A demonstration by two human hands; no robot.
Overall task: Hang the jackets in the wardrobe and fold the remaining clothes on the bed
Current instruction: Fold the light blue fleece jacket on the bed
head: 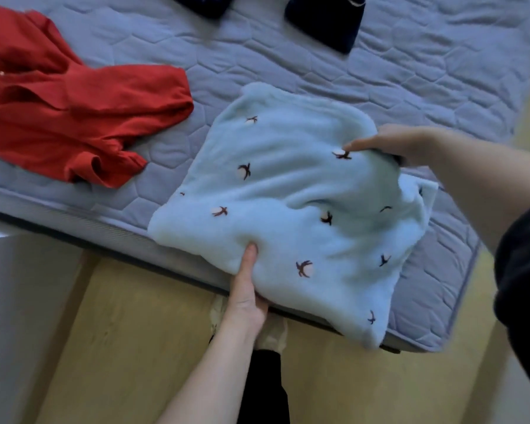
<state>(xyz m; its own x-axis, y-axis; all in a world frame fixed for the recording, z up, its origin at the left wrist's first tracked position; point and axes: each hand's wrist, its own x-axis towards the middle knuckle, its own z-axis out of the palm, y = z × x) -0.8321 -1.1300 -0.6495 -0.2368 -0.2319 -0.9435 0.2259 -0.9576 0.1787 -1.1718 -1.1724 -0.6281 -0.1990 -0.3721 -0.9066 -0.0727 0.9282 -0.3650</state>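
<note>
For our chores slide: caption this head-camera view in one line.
Left hand and right hand hold a folded pale-blue fleece garment on a quilted grey-blue mattress, beside a crumpled red shirt.

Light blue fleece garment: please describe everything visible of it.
Soft and fluffy, the light blue fleece garment carries small dark embroidered motifs. It lies folded at the near edge of the mattress, partly overhanging. The left hand pinches its near edge; the right hand holds its far right side.

My left hand [245, 301] pinches the pale-blue fleece [282, 185] at its near edge — my right hand [404, 145] grips its right side — a red garment [58, 117] lies beside, on the bed [288, 65].
</note>
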